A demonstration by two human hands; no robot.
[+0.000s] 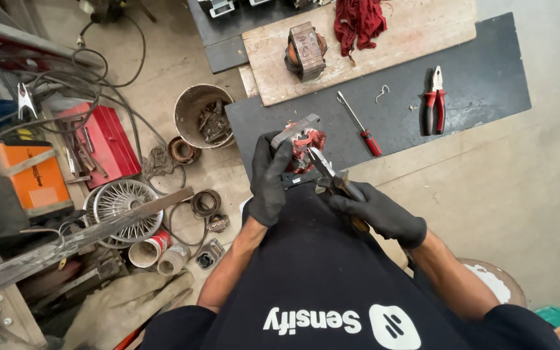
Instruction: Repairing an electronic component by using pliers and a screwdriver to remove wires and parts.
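At the frame centre, the black-gloved left hand (268, 181) grips a small grey metal block wrapped in red winding (301, 139); the gloved right hand (377, 210) closes around slim yellow-handled pliers (332, 176) touching it

Gloved left hand (268, 181) raised and clenched, gloved right hand (374, 210) apparently gripping, forearms bare.

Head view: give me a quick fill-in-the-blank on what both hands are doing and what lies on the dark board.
1. The left hand grips a small transformer wrapped in ____ tape.
2. The right hand works at it with a pair of ____.
3. Both hands wear ____ gloves.
4. On the dark board, the screwdriver lies ____ of the red-handled pliers in the picture.

Missing words: red; pliers; black; left
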